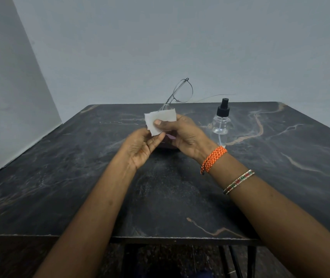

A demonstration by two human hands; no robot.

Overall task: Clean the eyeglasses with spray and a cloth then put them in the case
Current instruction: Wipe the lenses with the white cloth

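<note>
Glasses [180, 91] held up over table [59, 177] centre, thin wire frame, light and fragile. Right hand [182, 135] pinches cloth [160, 122] onto lower lens; left hand [140, 149] fingers curled, touching cloth corner. Grip by rim, not temples. Spray [221, 121] at 3 o'clock.

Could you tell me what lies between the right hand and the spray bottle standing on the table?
Nothing does: in the head view only bare dark tabletop shows between the right hand, which holds the cloth, and the spray bottle.
</note>
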